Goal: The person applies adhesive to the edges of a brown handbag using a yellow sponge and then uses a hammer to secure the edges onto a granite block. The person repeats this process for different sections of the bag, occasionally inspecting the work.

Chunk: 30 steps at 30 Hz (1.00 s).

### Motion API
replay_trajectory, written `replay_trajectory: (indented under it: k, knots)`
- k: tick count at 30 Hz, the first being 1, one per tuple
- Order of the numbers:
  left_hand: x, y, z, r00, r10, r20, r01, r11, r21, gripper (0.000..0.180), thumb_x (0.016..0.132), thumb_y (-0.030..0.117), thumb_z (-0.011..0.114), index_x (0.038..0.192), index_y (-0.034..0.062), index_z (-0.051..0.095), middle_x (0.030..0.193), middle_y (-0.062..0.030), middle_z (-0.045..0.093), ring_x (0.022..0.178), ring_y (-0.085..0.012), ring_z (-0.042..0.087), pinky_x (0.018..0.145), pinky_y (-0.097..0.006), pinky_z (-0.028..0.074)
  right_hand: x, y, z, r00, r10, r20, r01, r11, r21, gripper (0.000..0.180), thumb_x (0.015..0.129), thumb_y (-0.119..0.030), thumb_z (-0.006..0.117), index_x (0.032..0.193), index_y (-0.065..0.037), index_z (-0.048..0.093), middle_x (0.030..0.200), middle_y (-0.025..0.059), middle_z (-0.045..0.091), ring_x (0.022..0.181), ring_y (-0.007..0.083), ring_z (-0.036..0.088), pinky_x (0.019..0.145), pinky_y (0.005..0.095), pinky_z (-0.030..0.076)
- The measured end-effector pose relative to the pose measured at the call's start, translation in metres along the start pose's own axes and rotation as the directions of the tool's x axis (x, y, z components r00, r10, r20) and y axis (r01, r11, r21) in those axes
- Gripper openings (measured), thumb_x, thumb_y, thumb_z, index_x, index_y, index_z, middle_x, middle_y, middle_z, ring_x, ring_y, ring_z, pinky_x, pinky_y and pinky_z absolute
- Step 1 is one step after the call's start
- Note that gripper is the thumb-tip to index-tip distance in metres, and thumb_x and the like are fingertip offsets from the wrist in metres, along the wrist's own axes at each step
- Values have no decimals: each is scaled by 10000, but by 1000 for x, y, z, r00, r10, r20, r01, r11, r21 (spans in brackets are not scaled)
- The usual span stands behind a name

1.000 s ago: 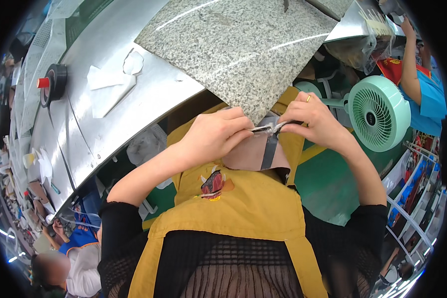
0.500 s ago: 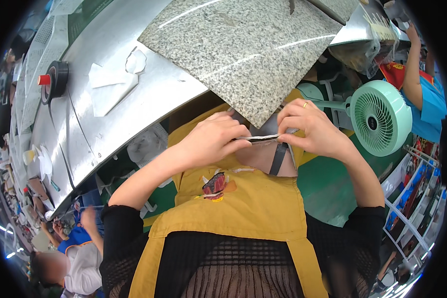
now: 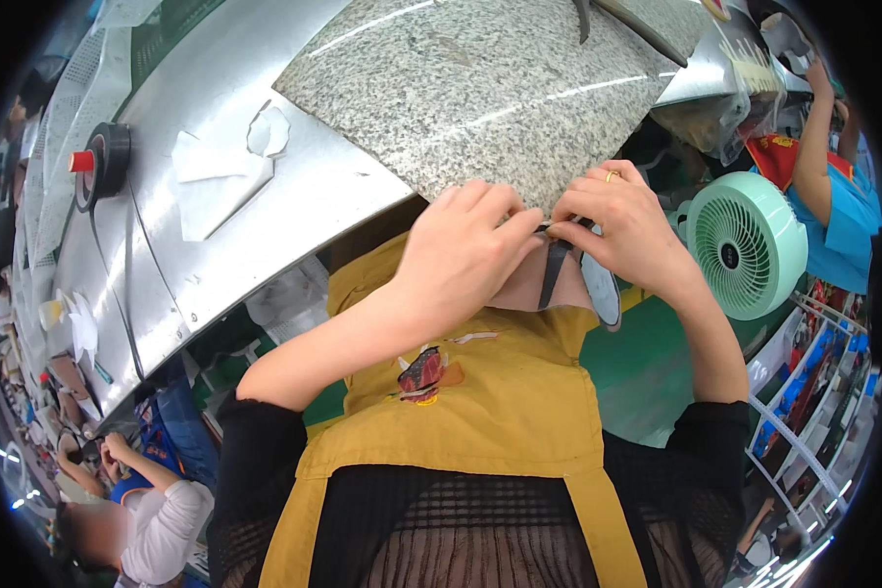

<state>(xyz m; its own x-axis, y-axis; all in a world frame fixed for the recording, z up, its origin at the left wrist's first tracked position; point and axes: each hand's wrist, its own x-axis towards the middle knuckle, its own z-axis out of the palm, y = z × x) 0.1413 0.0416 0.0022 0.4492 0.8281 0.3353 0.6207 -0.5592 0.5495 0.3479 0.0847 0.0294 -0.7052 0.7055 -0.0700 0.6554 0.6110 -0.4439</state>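
Observation:
A pinkish-beige, leather-like sheet piece (image 3: 521,284) with a dark strap (image 3: 555,272) across it hangs over my lap, just below the near corner of the speckled stone slab (image 3: 461,108). My left hand (image 3: 465,245) pinches the piece's upper edge with thumb and fingers. Close beside it, my right hand (image 3: 617,218) pinches the same edge, its fingertips almost touching the left ones. A light grey-blue part with a darker rim (image 3: 603,292) shows under my right wrist. The fingers hide much of the pinched edge.
A metal worktable (image 3: 314,167) on the left bears torn white paper (image 3: 216,186) and a black roll with a red knob (image 3: 116,165). Dark curved tool handles (image 3: 647,31) lie on the slab. A mint-green fan (image 3: 745,245) stands at right. Other people work on both sides.
Both hands have moved up toward the slab with the piece, and my left hand has come closer to the right. More of the grey-blue part shows below my right hand.

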Motion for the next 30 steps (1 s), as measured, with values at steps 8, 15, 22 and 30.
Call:
replay_trajectory:
  k: [8,15,22,30]
  knots:
    - [14,-13,18,991,-68,113,76,995,-72,68,789,156,644,839,110,641,774,-36,537,718,-224,584,601,-342,479,0,9,-1,1000,10,1,-11,994,113,63,796,-150,659,813,-94,635,769,13,572,826,200,558,940,393,367]
    - [13,-17,22,993,96,66,-98,995,27,96,738,92,670,824,93,626,777,-31,528,750,-213,570,629,-328,482,-2,-1,23,964,-125,-233,77,976,-203,119,718,-81,639,801,-76,554,786,32,525,815,212,552,856,372,418]
    - [14,-22,18,993,96,73,-88,990,-106,162,695,54,664,849,91,630,786,-33,532,743,-209,564,614,-323,479,-7,2,29,933,-192,-306,121,964,-236,157,690,-81,663,811,-76,563,801,29,543,814,209,550,846,368,430]
    - [16,-24,15,983,149,106,-141,987,-82,188,682,45,660,853,78,588,805,-33,503,714,-202,543,579,-310,465,39,58,-48,893,-38,-448,66,997,48,233,782,-164,715,962,-50,622,948,84,628,911,243,604,777,326,470]
